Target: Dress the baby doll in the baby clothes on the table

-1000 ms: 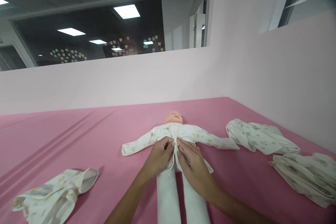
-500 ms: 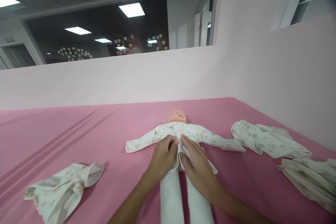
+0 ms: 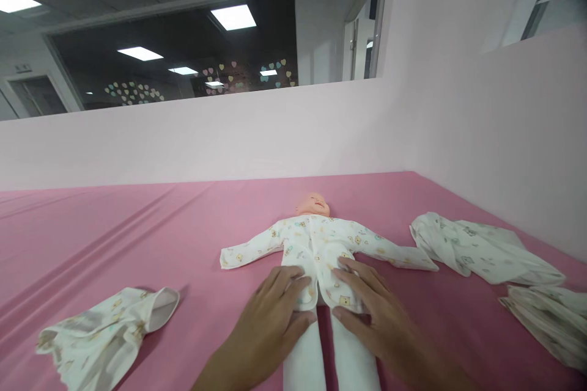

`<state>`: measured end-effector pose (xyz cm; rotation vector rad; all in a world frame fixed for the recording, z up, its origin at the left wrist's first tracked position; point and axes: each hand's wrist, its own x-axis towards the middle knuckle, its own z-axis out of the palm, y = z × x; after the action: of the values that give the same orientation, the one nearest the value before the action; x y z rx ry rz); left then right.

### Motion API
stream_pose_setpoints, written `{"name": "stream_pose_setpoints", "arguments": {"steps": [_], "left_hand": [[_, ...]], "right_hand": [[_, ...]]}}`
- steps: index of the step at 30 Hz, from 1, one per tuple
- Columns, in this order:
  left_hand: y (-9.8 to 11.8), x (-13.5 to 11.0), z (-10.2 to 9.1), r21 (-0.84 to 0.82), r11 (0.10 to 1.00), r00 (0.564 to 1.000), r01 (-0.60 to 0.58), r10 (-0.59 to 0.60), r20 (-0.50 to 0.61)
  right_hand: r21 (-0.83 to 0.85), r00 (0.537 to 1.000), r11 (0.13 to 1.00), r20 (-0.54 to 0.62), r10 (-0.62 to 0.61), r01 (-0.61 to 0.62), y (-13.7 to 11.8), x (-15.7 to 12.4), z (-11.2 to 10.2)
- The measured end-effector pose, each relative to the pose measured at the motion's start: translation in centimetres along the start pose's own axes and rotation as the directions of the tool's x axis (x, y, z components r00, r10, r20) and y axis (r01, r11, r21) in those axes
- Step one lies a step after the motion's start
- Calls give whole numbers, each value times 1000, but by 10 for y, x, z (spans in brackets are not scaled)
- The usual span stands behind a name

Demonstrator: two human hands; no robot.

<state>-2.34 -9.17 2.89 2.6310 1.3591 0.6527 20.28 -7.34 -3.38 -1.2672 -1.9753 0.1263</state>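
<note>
A baby doll (image 3: 316, 203) lies on its back on the pink sheet, its head toward the wall. It wears a white printed baby jacket (image 3: 298, 238) with both sleeves spread wide, and white trousers (image 3: 305, 357) on its legs. The jacket's front panels meet near the chest and part slightly at the hem. My left hand (image 3: 270, 317) rests with fingers apart on the left lower hem. Across from it, my right hand (image 3: 378, 305) lies with spread fingers on the right front panel and the top of the trouser leg. Neither hand grips the cloth.
A crumpled printed baby garment (image 3: 107, 333) lies at the left on the pink sheet (image 3: 183, 226). Two more pale garments lie at the right, a rumpled printed one (image 3: 486, 247) and a folded one (image 3: 550, 317). A white wall (image 3: 206, 140) with a window stands behind.
Both hands have come down from the middle of the jacket front to its hem. Their fingers have gone from pinched at the front edges to spread flat, and the front panels now lie smoother.
</note>
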Motion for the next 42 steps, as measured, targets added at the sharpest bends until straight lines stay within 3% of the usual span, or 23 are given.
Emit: {"name": "stream_pose_setpoints", "arguments": {"steps": [2,5,9,13,17,19,22,26,32,34,37,39,42], "left_hand": [[-8,-13,-1,25,998,998,56,-56,-9],[-21,-22,6,176,975,991,133,-127,-48],[-31,-15,11,404,910,994,93,-63,-88],[-39,29,5,445,872,977,204,-154,-147],[-59,86,4,514,822,969,246,-197,-149],[-70,101,9,529,809,967,256,-207,-151],[-85,100,19,541,797,963,268,-245,-116],[-88,81,29,474,820,945,321,-312,-100],[-77,57,23,164,886,901,433,-426,-79],[-73,48,21,115,910,917,397,-397,-26],[-70,39,21,30,946,944,323,-324,52],[-68,36,23,-11,958,957,288,-287,52],[-69,37,30,14,970,970,244,-244,1]], "right_hand": [[44,1000,999,5,21,-21,9,-7,-9],[69,994,997,110,22,-30,14,-8,-24],[-31,981,1000,193,5,1,10,17,-41],[-144,988,989,151,41,-19,19,70,-40],[-261,996,965,64,56,-38,37,122,-18],[-300,996,950,-1,88,-84,50,133,-5],[-344,991,930,-87,104,-128,73,128,10],[-378,992,922,-121,36,-79,99,109,17],[-295,983,956,-180,-48,-7,93,86,7],[-242,990,969,-125,-72,40,87,75,1],[-76,995,994,67,-70,76,84,57,-5],[5,980,996,179,-87,87,86,49,-6],[29,963,994,247,-109,105,88,44,-5]]}}
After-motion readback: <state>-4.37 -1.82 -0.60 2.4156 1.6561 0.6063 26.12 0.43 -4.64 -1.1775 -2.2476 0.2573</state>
